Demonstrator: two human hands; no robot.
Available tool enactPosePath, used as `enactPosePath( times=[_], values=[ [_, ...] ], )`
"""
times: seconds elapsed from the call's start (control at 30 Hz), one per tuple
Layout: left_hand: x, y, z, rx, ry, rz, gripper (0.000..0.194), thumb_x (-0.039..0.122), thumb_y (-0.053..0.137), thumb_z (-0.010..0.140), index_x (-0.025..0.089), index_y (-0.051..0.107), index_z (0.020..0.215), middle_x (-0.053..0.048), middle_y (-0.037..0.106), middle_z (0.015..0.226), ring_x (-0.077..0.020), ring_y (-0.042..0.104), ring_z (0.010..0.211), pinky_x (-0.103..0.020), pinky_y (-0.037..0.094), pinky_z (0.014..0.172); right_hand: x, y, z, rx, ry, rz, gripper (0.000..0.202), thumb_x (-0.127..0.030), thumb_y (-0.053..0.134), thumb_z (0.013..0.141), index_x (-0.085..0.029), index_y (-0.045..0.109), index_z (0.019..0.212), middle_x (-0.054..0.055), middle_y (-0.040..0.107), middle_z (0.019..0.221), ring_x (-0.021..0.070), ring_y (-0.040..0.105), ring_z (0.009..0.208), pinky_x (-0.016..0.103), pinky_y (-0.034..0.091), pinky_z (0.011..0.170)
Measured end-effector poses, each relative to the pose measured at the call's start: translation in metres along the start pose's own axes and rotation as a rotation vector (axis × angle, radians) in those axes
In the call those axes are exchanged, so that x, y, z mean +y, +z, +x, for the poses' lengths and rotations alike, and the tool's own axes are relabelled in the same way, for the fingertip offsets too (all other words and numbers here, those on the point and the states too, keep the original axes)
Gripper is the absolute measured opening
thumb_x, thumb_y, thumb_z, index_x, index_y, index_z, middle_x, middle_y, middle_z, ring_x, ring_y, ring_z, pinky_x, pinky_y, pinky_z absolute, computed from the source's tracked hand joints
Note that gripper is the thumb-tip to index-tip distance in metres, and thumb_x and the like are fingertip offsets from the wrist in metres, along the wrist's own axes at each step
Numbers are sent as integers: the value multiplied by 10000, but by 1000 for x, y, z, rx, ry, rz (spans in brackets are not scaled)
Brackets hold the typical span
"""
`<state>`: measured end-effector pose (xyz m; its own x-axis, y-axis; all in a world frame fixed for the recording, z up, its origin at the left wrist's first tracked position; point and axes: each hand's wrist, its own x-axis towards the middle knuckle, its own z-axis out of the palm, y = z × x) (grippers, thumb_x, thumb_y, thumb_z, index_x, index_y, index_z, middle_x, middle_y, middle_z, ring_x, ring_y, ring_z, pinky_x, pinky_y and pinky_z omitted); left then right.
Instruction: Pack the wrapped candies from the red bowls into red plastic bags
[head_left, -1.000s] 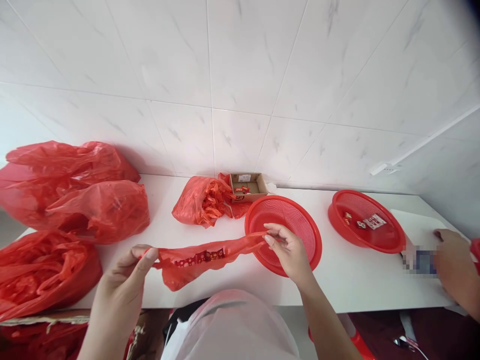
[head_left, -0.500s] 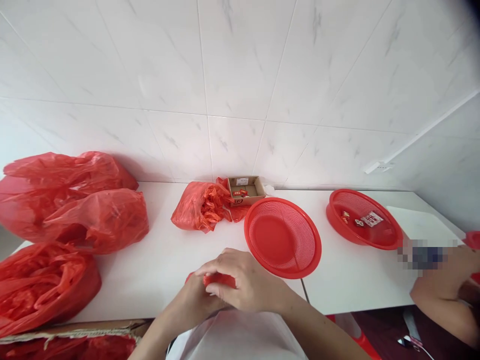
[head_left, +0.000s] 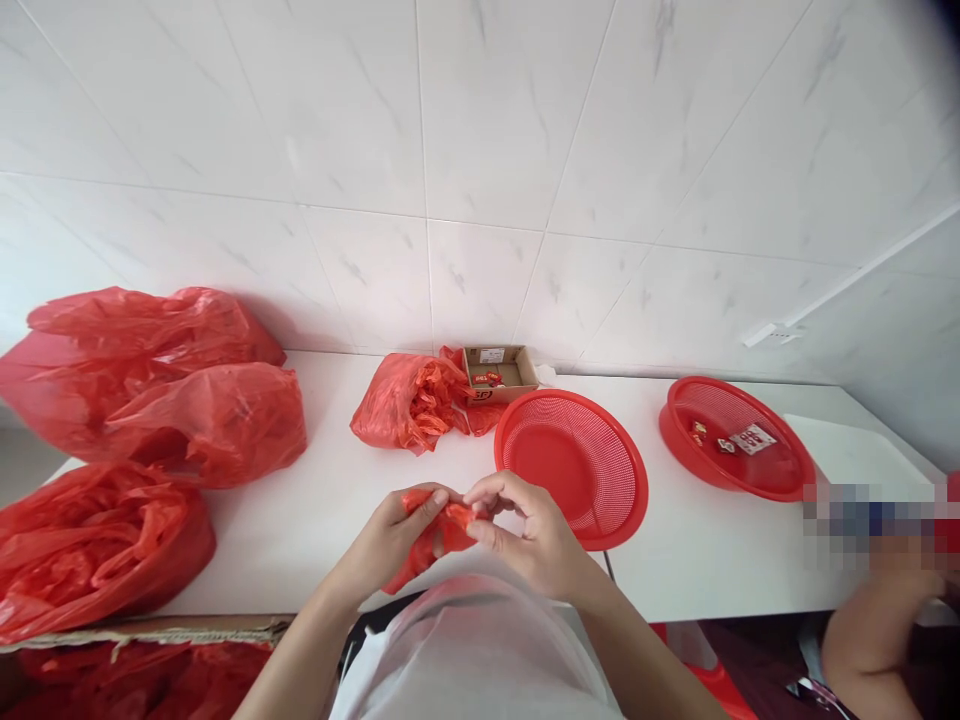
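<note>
Nearest me on my feed, both hands work over the table's front edge. My left hand pinches a crumpled red plastic bag between thumb and fingers; my right hand has its thumb and fingertips curled onto the bag's other end. The bag hangs low, close to the white apron, so I judge a loosened pinch could drop it off the edge. Thin film like this might also tear if my hands pulled apart hard (I can't tell what, if anything, is inside).

Beyond my right hand sits a red mesh basket; a careless right elbow or wrist could nudge it. Farther back, a stuffed red bag lies against a small cardboard box, where loose plastic could snag and drag the box along.
</note>
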<state>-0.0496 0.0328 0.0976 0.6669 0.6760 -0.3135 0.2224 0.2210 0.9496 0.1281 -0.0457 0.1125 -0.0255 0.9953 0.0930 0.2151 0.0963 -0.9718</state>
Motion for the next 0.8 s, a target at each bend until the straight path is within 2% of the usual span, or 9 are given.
enactPosePath(
  times=[0.07, 0.13, 0.23, 0.33, 0.4, 0.5, 0.57, 0.7, 0.8],
  values=[
    [1, -3, -1, -39, 51, 94, 294, 407, 509, 886, 179, 682, 816, -24, 645, 722, -154, 566, 669, -266, 440, 656, 0, -1, 2, -50, 22, 29, 135, -317, 602, 885, -255, 630, 1002, 4, 662, 913, 148, 613, 870, 279, 492, 817],
    [-1, -5, -1, -78, 119, 176, 174, 248, 541, 832, 185, 703, 837, -42, 687, 846, -170, 601, 774, -275, 457, 728, 7, 0, 9, -20, 35, 11, 200, -349, 543, 924, -268, 619, 1090, 21, 666, 1015, 162, 609, 947, 290, 483, 840],
    [-11, -3, 1, -52, 180, 292, 232, 71, 480, 711, 190, 671, 767, -13, 675, 780, -137, 582, 706, -251, 450, 683, 22, 7, 20, -39, 56, -66, 322, -379, 404, 986, -289, 551, 1258, 33, 660, 1024, 162, 608, 907, 303, 476, 822],
    [-23, 1, 5, 136, 260, 419, 248, 12, 420, 643, 199, 575, 690, 24, 621, 682, -105, 537, 607, -217, 421, 602, 32, 16, 25, -94, 108, -100, 378, -407, 326, 1004, -271, 533, 1289, 4, 613, 764, 148, 573, 690, 288, 470, 700],
    [-29, 2, 8, 309, 353, 481, 265, -2, 405, 654, 206, 558, 717, 18, 631, 746, -104, 557, 631, -211, 426, 599, 35, 20, 26, -111, 158, -23, 388, -428, 334, 999, -268, 501, 1310, -24, 556, 667, 139, 535, 598, 271, 456, 623],
    [-33, 1, 11, 470, 489, 517, 301, 25, 435, 740, 219, 627, 868, -33, 657, 975, -140, 630, 852, -235, 479, 712, 35, 21, 24, -187, 197, 148, 345, -457, 381, 979, -268, 514, 1235, -47, 529, 650, 122, 508, 540, 250, 439, 567],
    [-32, 0, 12, 433, 518, 523, 310, 89, 472, 812, 236, 670, 999, -52, 659, 1086, -163, 636, 978, -257, 491, 810, 35, 18, 22, -167, 167, 155, 281, -464, 418, 964, -239, 573, 1029, -38, 534, 701, 117, 514, 596, 240, 433, 596],
    [-27, -3, 9, 330, 362, 492, 305, 310, 464, 926, 245, 682, 1130, -46, 722, 1075, -175, 669, 947, -257, 498, 834, 36, 6, 21, 29, 129, 24, 336, -470, 431, 954, -211, 498, 749, -32, 507, 710, 118, 495, 668, 230, 421, 641],
    [-29, -11, 1, 343, 213, 494, 383, 441, 407, 947, 223, 712, 1027, -41, 749, 972, -190, 675, 890, -261, 494, 802, 45, -13, 23, 116, 150, 67, 346, -477, 434, 945, -222, 468, 714, -22, 556, 720, 141, 581, 710, 265, 474, 714]
  ],
)
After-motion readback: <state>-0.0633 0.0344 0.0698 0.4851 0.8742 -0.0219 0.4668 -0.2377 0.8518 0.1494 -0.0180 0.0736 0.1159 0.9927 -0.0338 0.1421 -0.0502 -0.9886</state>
